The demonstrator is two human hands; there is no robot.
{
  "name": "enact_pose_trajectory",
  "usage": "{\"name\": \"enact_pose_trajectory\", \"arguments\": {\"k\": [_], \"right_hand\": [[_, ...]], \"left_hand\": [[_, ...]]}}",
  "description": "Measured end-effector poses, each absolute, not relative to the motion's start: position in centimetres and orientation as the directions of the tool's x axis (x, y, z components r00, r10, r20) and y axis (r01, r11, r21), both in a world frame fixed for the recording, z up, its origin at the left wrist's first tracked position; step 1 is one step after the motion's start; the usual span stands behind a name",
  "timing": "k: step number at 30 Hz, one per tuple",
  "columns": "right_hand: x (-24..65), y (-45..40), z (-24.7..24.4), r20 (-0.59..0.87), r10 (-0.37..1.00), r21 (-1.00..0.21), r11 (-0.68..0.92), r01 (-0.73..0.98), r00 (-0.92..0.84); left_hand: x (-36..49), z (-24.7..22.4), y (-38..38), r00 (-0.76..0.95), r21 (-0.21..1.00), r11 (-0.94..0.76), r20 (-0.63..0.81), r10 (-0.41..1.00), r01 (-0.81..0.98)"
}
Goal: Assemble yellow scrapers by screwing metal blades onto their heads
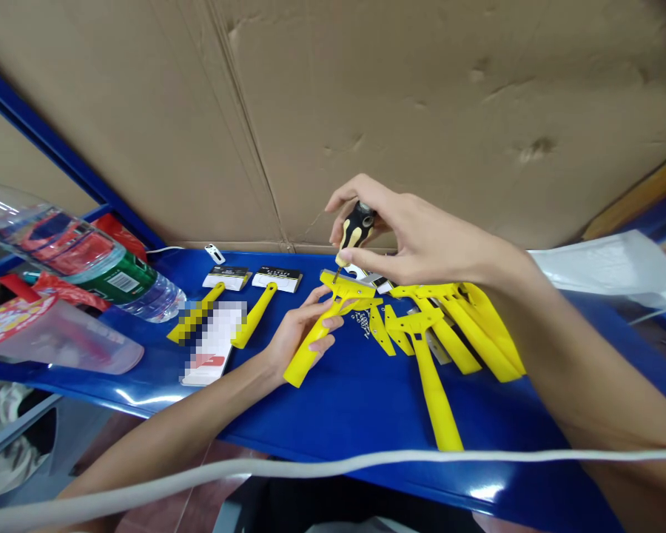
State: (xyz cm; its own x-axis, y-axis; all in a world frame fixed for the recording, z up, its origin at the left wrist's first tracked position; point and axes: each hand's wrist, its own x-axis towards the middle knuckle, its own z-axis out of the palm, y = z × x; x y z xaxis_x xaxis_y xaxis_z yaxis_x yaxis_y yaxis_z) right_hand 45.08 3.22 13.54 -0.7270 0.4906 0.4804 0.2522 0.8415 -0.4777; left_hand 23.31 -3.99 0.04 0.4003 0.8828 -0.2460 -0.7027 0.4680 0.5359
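My left hand is closed around the handle of a yellow scraper, its wide head tilted up and away from me. Above that head, my right hand grips a black and cream screwdriver, its shaft pointing down onto the scraper's head. Small screws lie scattered on the blue table just right of the held scraper. Beside them rest loose yellow head plates. Another yellow scraper handle lies nearer to me, with a pile of several more handles to its right, partly behind my right forearm.
Two scrapers with black and white blade covers lie at the left, near a phone. A large water bottle and a plastic cup stand further left. Cardboard walls the back. A white cable crosses the foreground.
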Motion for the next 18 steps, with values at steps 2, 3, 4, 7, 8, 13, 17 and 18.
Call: {"name": "enact_pose_trajectory", "arguments": {"k": [2,3,4,7,8,13,17,18], "right_hand": [[45.09,3.16,13.62,0.464,0.490,-0.512,0.828,0.227,-0.738],[45.08,3.15,13.65,0.461,0.489,-0.523,0.824,0.219,-0.741],[45.08,3.16,13.66,0.463,0.490,-0.528,0.822,0.214,-0.739],[45.04,3.32,13.53,0.482,0.499,-0.500,0.832,0.241,-0.720],[45.03,3.41,13.44,0.494,0.503,-0.482,0.837,0.259,-0.709],[44.98,3.75,13.11,0.532,0.506,-0.423,0.853,0.305,-0.678],[45.07,3.47,13.40,0.494,0.478,-0.463,0.852,0.245,-0.727],[45.09,3.36,13.50,0.477,0.471,-0.481,0.847,0.229,-0.742]], "left_hand": [[23.30,0.02,-3.94,0.396,0.532,0.462,-0.243,0.886,-0.710],[23.28,0.03,-3.94,0.395,0.532,0.461,-0.241,0.887,-0.710],[23.27,0.03,-3.94,0.395,0.534,0.460,-0.239,0.887,-0.709],[23.26,0.07,-4.01,0.405,0.544,0.468,-0.241,0.882,-0.696],[23.27,0.09,-4.05,0.407,0.549,0.471,-0.244,0.880,-0.691],[23.36,0.24,-4.21,0.395,0.562,0.476,-0.269,0.878,-0.676],[23.37,0.34,-4.17,0.388,0.564,0.470,-0.268,0.882,-0.679],[23.38,0.34,-4.18,0.388,0.568,0.467,-0.264,0.883,-0.677]]}}
